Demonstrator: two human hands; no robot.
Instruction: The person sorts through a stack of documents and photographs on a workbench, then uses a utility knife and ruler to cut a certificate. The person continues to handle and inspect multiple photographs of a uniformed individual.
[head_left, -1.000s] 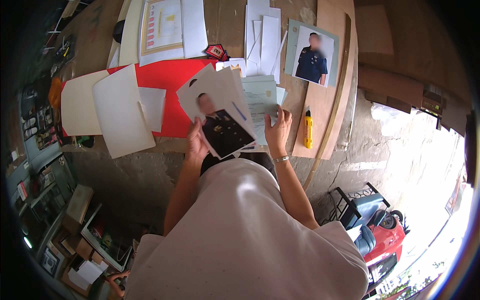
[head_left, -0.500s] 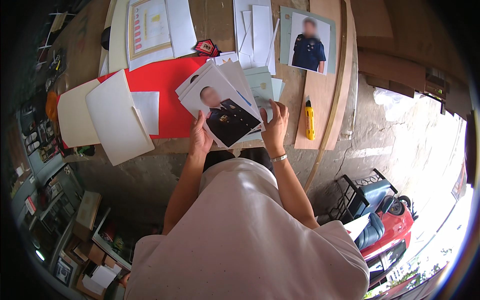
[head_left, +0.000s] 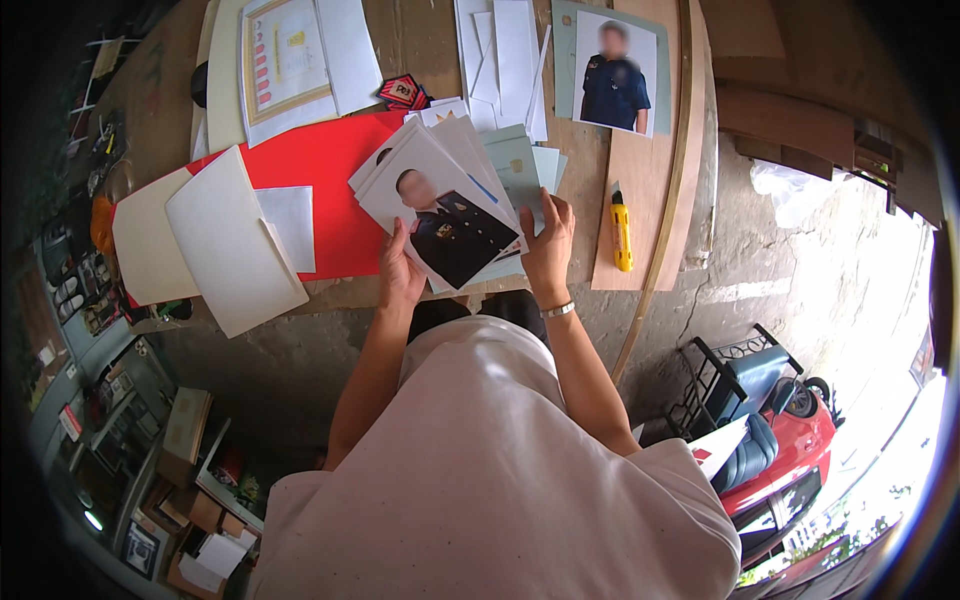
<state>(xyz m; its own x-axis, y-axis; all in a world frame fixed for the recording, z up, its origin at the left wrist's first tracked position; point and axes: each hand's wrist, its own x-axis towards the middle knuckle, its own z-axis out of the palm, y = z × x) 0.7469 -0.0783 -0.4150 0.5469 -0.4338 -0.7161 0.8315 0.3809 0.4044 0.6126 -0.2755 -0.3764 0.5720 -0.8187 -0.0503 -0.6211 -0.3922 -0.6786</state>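
My left hand [head_left: 402,272] grips the near left corner of a fanned stack of photo prints, thumb on top and the other fingers partly hidden. The top photo print [head_left: 460,245] shows a person in a dark uniform. Along the stack's right side, my right hand [head_left: 548,245] rests with thumb and fingers apart, the fingertips on pale green sheets [head_left: 515,165] that lie partly under the prints. Another portrait print [head_left: 613,95] lies on a green sheet at the far right. A yellow utility knife [head_left: 622,235] is to the right of my right hand.
A red sheet [head_left: 345,190], cream boards [head_left: 225,245] and a framed-certificate print [head_left: 290,65] cover the left of the table. White paper strips [head_left: 510,60] and a red-black patch [head_left: 403,93] lie beyond the stack. A long wooden strip [head_left: 668,200] runs along the right.
The view has shifted slightly. Both hands and the photo stack stay almost where they were, with my right hand still beside the stack.
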